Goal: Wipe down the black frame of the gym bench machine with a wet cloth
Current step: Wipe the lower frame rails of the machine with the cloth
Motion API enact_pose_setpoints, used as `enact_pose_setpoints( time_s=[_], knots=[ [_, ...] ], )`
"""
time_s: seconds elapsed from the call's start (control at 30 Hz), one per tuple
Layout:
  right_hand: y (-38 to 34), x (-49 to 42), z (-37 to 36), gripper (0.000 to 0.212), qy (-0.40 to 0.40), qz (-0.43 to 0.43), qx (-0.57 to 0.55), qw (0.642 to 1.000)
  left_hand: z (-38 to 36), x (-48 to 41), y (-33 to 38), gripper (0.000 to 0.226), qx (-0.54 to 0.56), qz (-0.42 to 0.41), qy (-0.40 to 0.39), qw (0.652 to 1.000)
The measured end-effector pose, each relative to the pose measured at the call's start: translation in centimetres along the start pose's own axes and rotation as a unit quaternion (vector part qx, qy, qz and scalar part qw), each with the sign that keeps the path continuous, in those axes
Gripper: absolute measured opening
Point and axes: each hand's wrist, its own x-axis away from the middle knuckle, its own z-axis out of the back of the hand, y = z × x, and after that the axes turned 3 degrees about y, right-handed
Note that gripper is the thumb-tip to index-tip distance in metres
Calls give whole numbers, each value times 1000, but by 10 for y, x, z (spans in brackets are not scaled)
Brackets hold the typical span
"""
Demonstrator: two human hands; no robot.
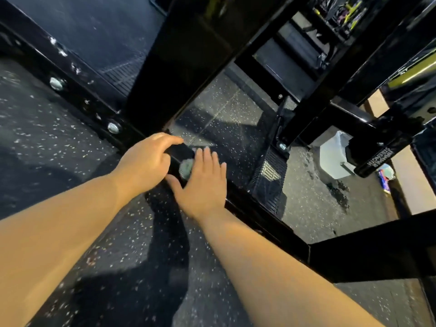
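The black frame's floor rail [77, 90] runs from upper left to lower right across the speckled rubber floor. A small grey-green cloth [186, 168] lies on the rail and shows between my right thumb and forefinger. My right hand [204, 185] presses flat on the cloth with straight fingers. My left hand [147, 162] is just to its left, arched over the rail with loosely bent fingers; I cannot tell whether it touches the rail. Most of the cloth is hidden under my right palm.
A wide black upright [179, 67] rises just behind my hands. Two silver bolts [56, 83] sit on the rail to the left. A black crossbar [377, 253] branches off at lower right. A white bucket [332, 156] and a colourful bottle [385, 178] stand on the floor at right.
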Motion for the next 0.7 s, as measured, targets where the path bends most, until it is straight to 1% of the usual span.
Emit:
enact_pose_setpoints(
  time_s=[0.1,0.13,0.23,0.3,0.37,0.4,0.43,0.47,0.53,0.6,0.67,0.7],
  knots=[
    [-51,-26,4,84,19,55,36,998,7,12,-7,43,-18,-33,114,993],
    [-54,-28,4,81,23,70,42,996,7,15,-10,44,-30,-43,130,990],
    [-32,-18,0,78,61,137,2,989,-3,19,-22,51,-67,-70,107,990],
    [3,6,-11,79,90,149,-3,985,-11,22,-28,52,-93,-91,87,988],
    [50,42,-25,80,75,105,17,992,-19,24,-31,41,-128,-103,79,983],
    [77,62,-29,81,50,73,29,996,-20,25,-31,42,-141,-109,75,981],
    [103,81,-29,84,12,37,38,999,-22,25,-30,49,-152,-113,68,980],
    [126,98,-26,88,-25,-3,44,999,-22,25,-29,54,-164,-113,62,978],
    [157,117,-17,100,-84,-80,61,991,-22,26,-25,58,-181,-120,63,974],
    [154,115,-8,117,-116,-134,49,983,-21,24,-23,55,-190,-131,71,970],
    [125,97,-5,126,-92,-139,39,985,-18,23,-24,52,-190,-135,79,969],
    [104,83,-3,124,-78,-127,36,988,-18,24,-24,53,-186,-137,83,969]
  ],
)
